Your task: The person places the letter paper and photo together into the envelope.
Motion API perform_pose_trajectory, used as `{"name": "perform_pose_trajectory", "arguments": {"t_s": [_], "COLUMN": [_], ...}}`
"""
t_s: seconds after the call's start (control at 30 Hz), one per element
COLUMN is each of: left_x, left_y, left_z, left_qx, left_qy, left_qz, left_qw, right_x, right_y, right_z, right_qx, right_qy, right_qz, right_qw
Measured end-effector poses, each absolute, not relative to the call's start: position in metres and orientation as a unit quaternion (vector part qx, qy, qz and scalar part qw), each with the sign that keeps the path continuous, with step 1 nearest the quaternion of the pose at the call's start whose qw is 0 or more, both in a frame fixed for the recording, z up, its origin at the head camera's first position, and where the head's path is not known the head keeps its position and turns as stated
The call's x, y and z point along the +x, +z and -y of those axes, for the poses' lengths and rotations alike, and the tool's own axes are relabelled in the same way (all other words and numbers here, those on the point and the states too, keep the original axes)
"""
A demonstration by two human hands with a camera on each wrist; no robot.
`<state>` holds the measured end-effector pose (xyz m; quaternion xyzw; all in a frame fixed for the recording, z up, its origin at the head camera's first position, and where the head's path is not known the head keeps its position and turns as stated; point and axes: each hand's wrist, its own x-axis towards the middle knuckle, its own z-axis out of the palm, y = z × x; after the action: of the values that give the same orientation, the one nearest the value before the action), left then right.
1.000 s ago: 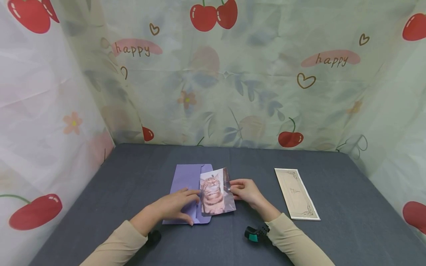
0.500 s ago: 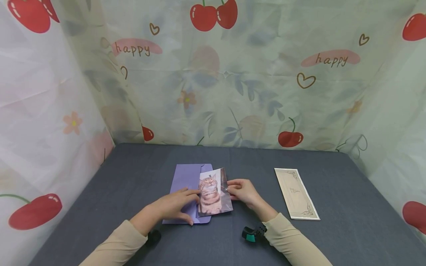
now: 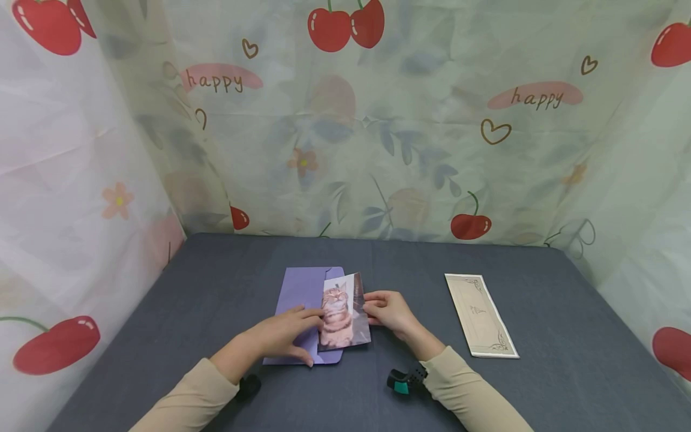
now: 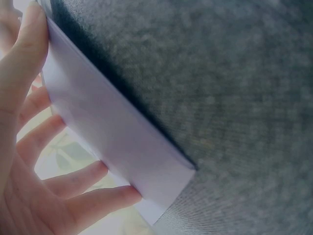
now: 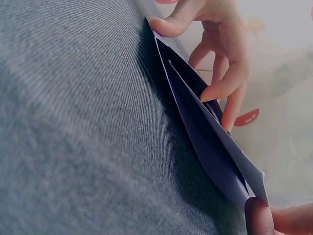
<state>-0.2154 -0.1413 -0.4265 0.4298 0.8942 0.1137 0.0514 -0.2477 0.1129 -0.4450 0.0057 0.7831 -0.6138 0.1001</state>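
A purple envelope (image 3: 303,287) lies flat on the dark table, its open side and flap facing right. My left hand (image 3: 285,334) rests on it, fingers spread, fingertips near the opening. A glossy card with a cat picture (image 3: 336,321) sits slightly tilted at that opening, its left part hidden inside the envelope. At the card's right edge, my right hand (image 3: 393,312) pinches it between thumb and fingers. The right wrist view shows the card (image 5: 235,147) between the envelope's parted layers. In the left wrist view, several fingertips touch the envelope (image 4: 112,122).
To the right lies a long beige card with a white border and ornate corners (image 3: 482,316). A dark cloth covers the table (image 3: 243,258). Behind and at both sides hangs a pale curtain (image 3: 367,150) printed with cherries and hearts. Black wrist devices show below both sleeves.
My right hand has moved left with the cat card, and less of the card shows outside the envelope. The left hand stays in place on the envelope.
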Motion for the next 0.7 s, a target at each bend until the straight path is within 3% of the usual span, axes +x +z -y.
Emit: {"name": "perform_pose_trajectory", "arguments": {"t_s": [0.7], "left_x": [-0.216], "left_y": [-0.426], "left_z": [0.141], "left_qx": [0.43], "left_qy": [0.113], "left_qz": [-0.894], "left_qw": [0.058], "right_x": [-0.246], "right_y": [-0.445], "right_z": [-0.101], "right_qx": [0.003], "right_qy": [-0.621], "right_qz": [-0.777], "right_qw": [0.104]}}
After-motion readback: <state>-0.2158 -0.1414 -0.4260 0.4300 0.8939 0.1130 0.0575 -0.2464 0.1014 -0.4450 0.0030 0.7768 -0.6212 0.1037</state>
